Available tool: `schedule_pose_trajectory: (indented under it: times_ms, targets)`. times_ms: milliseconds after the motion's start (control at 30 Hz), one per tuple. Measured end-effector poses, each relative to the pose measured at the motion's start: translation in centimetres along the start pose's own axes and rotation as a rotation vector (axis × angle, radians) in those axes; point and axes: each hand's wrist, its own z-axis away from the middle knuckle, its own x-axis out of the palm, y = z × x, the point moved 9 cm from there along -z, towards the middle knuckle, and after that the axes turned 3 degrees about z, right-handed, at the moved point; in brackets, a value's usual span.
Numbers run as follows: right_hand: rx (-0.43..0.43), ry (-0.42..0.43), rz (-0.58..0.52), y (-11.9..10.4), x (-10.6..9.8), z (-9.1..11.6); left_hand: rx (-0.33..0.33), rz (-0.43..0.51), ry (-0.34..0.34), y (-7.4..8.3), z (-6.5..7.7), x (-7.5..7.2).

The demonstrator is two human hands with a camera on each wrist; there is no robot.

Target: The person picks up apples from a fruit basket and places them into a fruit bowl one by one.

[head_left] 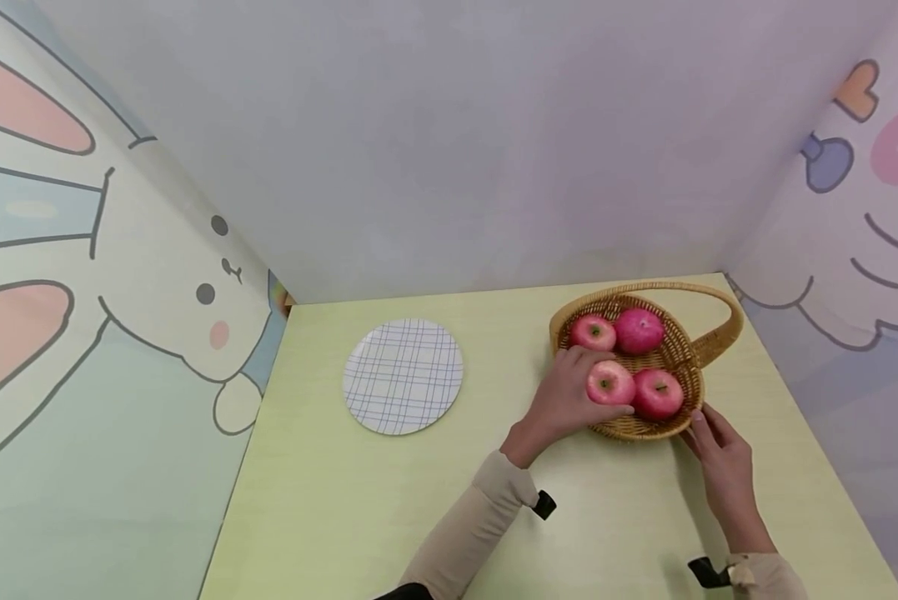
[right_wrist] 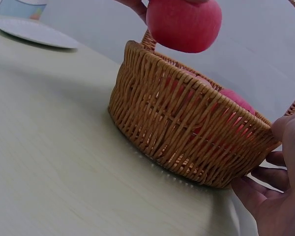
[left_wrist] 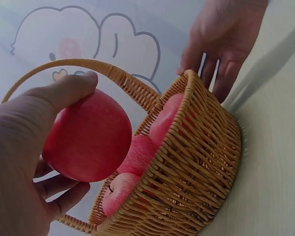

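My left hand (head_left: 564, 396) grips a red apple (head_left: 610, 383) between thumb and fingers, above the near left part of a wicker basket (head_left: 629, 429). In the left wrist view this apple (left_wrist: 91, 137) is raised clear of the rim. Three more red fruits lie inside: an apple (head_left: 593, 332) at the far left, a deeper pink round fruit (head_left: 639, 331) beside it, and another apple (head_left: 659, 394) at the near right. My right hand (head_left: 726, 462) holds the basket's near right side, its thumb at the rim and its fingers against the outer wall (right_wrist: 206, 142).
A white round plate (head_left: 403, 377) with a blue line grid lies on the pale table (head_left: 328, 517), left of the basket. The basket's tall handle (head_left: 719, 337) arches over its far side. Walls with cartoon animals (head_left: 163, 300) stand around the table.
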Motion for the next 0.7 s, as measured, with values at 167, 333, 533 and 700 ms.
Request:
schedule_pose_trajectory:
  times_ms: [167,333,533,700]
  targets:
    - [0.011,-0.002,-0.003,0.0,-0.2,0.1,-0.015,0.074,0.07,-0.4,1.0,-1.4]
    - [-0.005,-0.004,-0.005,-0.1,-0.1,0.1,-0.04,0.126,0.114,-1.2,2.1,-2.8]
    - [-0.008,0.004,0.011,-0.2,0.1,0.0,-0.081,0.147,0.178,-2.5,3.6,-4.7]
    - [0.031,0.033,-0.002,0.0,0.1,0.0,-0.121,0.144,0.21,-4.0,4.8,-5.7]
